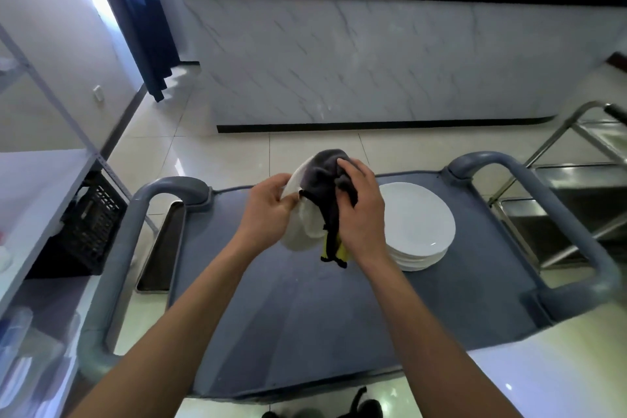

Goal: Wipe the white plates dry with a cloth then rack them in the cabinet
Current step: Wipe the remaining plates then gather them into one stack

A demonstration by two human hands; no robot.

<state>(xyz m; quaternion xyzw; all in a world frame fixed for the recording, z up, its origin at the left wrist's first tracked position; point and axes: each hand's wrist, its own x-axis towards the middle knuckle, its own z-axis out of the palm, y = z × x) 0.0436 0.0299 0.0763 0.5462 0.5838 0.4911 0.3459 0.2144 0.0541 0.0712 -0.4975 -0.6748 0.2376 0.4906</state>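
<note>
You have two hands in view: your left hand (pixel 268 210) at ten o'clock of the held plate, your right hand (pixel 361 210) at three o'clock of it. You hold one white plate (pixel 298 234) and one grey cloth (pixel 325 176). One stack of white plates (pixel 419 231) sits at three o'clock on one grey cart (pixel 305 332); its edges are too blurred to count. You have one metal tray (pixel 161 248) at nine o'clock and one black crate (pixel 91 224) beyond it.
</note>
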